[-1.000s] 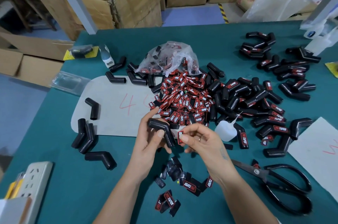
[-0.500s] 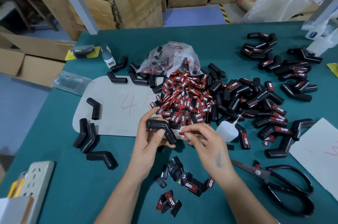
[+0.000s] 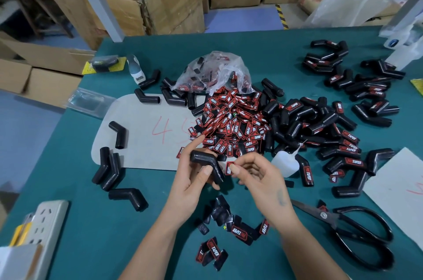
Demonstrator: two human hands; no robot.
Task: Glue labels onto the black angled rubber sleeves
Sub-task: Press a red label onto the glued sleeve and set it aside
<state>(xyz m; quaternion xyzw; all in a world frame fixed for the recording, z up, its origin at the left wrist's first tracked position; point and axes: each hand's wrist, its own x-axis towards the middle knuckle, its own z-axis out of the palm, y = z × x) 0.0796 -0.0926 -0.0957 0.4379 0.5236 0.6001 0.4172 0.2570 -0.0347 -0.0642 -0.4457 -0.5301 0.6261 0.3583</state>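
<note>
My left hand point(image 3: 194, 179) grips a black angled rubber sleeve point(image 3: 207, 161) above the teal table point(image 3: 80, 222). Right beside the sleeve's lower arm, my right hand point(image 3: 258, 179) pinches a small red and black label point(image 3: 229, 167) between thumb and forefinger. A heap of the same labels point(image 3: 231, 126) lies just beyond my hands, spilling from a clear plastic bag point(image 3: 212, 71). A white glue bottle point(image 3: 285, 163) stands to the right of my right hand. Labelled sleeves point(image 3: 320, 128) are piled to the right, plain sleeves point(image 3: 109, 169) lie on the left.
Black scissors point(image 3: 357, 231) lie at the near right. Loose labels and backing scraps point(image 3: 229, 227) sit between my forearms. A grey mat point(image 3: 137, 137) marked in red lies left of centre, a power strip point(image 3: 43, 224) at the near left, white paper point(image 3: 402, 188) at the right. Cardboard boxes point(image 3: 160, 0) stand beyond the table.
My right hand has turned the label so its printed face shows, keeping it next to the sleeve's lower arm. My left hand keeps hold of the sleeve in about the same place.
</note>
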